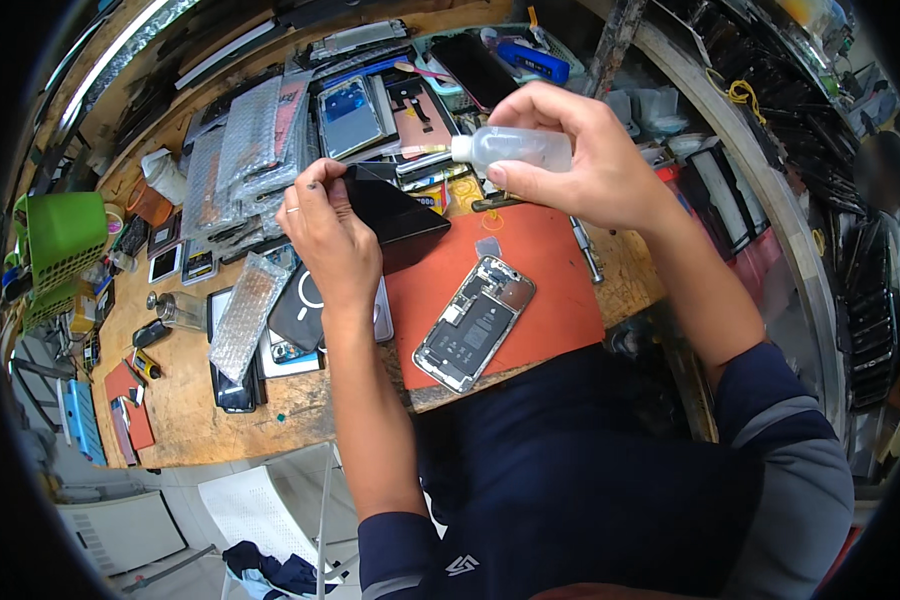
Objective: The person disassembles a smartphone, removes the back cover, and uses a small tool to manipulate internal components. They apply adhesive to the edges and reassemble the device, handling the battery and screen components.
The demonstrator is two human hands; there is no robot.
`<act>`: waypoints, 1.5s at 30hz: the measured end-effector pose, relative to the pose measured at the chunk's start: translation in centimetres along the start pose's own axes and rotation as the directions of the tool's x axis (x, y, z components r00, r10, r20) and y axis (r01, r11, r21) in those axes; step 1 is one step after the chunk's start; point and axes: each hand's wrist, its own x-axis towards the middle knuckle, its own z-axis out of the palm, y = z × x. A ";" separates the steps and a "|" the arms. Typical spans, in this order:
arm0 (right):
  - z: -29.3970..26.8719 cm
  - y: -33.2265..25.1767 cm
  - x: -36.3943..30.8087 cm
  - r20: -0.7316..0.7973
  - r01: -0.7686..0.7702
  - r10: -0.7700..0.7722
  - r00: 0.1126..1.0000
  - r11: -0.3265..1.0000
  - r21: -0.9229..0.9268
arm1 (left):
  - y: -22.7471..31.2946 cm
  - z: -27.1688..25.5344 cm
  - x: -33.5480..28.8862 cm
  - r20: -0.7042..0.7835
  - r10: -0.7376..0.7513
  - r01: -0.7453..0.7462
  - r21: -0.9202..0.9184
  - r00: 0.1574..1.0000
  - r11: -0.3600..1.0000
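Note:
My left hand [328, 225] grips a dark, glossy black panel [400, 225] by its upper left edge and holds it tilted over the mat; I cannot make out exactly what it is. In my right hand [595, 150] is a small translucent plastic bottle [525, 149], lying sideways between thumb and fingers. Its white cap end points left, toward the panel, with a gap between them. Below both hands, an opened smartphone [474, 324] with its battery and boards exposed lies aslant on the orange-red mat [560, 290]. A small clear square piece [488, 247] rests just above the phone.
Bubble-wrap packages [235, 150] and phone parts crowd the bench's back left. A glass jar [180, 310] and a bubble-wrap sleeve [245, 315] lie left of my forearm. A screwdriver [587, 250] lies along the mat's right edge. A green basket [65, 240] stands far left.

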 end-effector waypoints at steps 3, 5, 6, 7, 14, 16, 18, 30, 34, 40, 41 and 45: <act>0.3 0.6 -1.1 -0.038 -0.024 0.024 0.999 1.000 0.007 | 0.0 0.1 -0.2 -0.003 0.021 -0.020 0.066 1.000 0.998; 0.6 0.7 -1.3 -0.022 -0.059 0.059 0.998 0.998 0.017 | 0.2 0.2 -0.4 -0.002 0.007 -0.007 0.073 1.000 0.997; 0.8 0.8 -1.1 -0.017 -0.042 0.042 0.999 0.999 0.027 | 0.2 0.2 -0.5 -0.006 0.009 -0.009 0.084 1.000 0.996; 1.0 0.7 -0.9 -0.013 -0.025 0.025 1.000 0.999 0.037 | 0.3 0.2 -0.5 -0.009 0.011 -0.010 0.095 1.000 0.995; 2.2 0.8 0.5 -0.060 -0.012 0.017 0.998 0.997 0.074 | 0.4 0.2 -0.7 -0.015 0.013 -0.011 0.143 1.000 0.990; 2.5 1.1 0.7 -0.059 -0.012 0.016 0.998 0.998 0.065 | 0.4 0.1 -0.8 -0.011 -0.003 0.004 0.118 1.000 0.993; 2.6 1.2 0.8 -0.061 -0.016 0.020 0.998 0.998 0.060 | 0.6 -0.1 -0.8 -0.002 -0.011 0.011 0.120 1.000 0.993; 2.8 1.0 0.9 -0.050 -0.012 0.015 0.999 0.998 0.055 | 0.9 -0.4 -0.5 0.043 -0.056 0.056 0.012 0.997 0.998; 2.8 0.4 0.8 -0.036 -0.012 0.014 0.999 0.999 0.039 | 1.1 -0.6 -0.3 0.045 -0.014 0.012 0.040 0.999 0.999; 2.7 0.5 0.6 -0.019 0.060 -0.061 0.998 0.998 -0.003 | 1.1 -0.7 -0.2 0.058 -0.014 0.011 0.043 0.998 0.999; 2.6 0.4 0.6 -0.016 0.051 -0.051 0.999 0.999 0.004 | 1.0 -0.7 -0.3 0.059 -0.016 0.014 0.041 0.998 0.999; 2.6 0.4 0.7 -0.016 0.047 -0.047 0.999 0.999 -0.007 | 0.9 -0.7 -0.3 0.062 -0.015 0.013 0.035 0.998 0.999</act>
